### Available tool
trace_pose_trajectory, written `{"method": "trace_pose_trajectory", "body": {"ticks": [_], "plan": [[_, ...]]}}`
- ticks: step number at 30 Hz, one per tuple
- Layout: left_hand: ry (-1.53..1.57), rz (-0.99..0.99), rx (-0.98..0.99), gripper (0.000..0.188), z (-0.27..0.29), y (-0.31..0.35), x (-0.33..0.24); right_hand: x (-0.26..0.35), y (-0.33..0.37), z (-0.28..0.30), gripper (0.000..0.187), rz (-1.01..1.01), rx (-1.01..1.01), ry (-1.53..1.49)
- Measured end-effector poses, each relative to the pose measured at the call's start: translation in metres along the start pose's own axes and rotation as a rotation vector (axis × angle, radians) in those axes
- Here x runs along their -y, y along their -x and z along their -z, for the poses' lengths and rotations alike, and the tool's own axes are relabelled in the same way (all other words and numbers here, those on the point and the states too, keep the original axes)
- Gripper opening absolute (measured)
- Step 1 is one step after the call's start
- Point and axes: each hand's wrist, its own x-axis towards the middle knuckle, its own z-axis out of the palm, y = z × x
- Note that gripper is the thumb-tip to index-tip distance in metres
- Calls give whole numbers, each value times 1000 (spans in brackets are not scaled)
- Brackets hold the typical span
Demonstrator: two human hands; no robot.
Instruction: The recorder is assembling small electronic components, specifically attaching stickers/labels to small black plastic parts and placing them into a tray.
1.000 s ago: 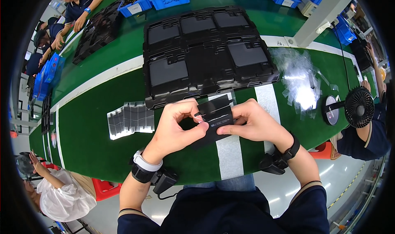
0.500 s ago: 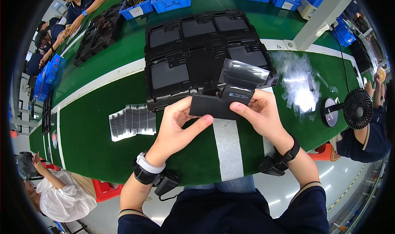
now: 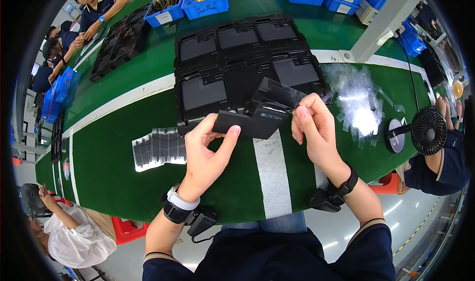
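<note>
My left hand pinches the left end of a flat black L-shaped battery pack, thumb in front and fingers behind. A clear film stands up from the pack's upper right part. With thumb and index finger, my right hand grips the film's right edge, off the pack itself. Just behind the pack lies a black moulded tray, with flat dark pieces in several of its pockets.
Strips of dark-backed film lie to the left on the green table. A heap of clear film pieces sits to the right, near a small black fan. Blue bins and a grey post stand farther back. Co-workers sit at both sides.
My right hand has let go of the pack's right side and moved slightly up and right, taking the film's edge. The pack has shifted left and tilted in my left hand.
</note>
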Motion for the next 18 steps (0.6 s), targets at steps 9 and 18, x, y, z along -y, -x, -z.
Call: {"method": "trace_pose_trajectory", "body": {"ticks": [9, 18], "plan": [[-14, -1, -21, 10, 0, 0, -2, -3, -1, 4, 9, -29, 91, -175], [229, 127, -34, 18, 4, -6, 5, 9, 3, -6, 13, -47, 589, 635]]}}
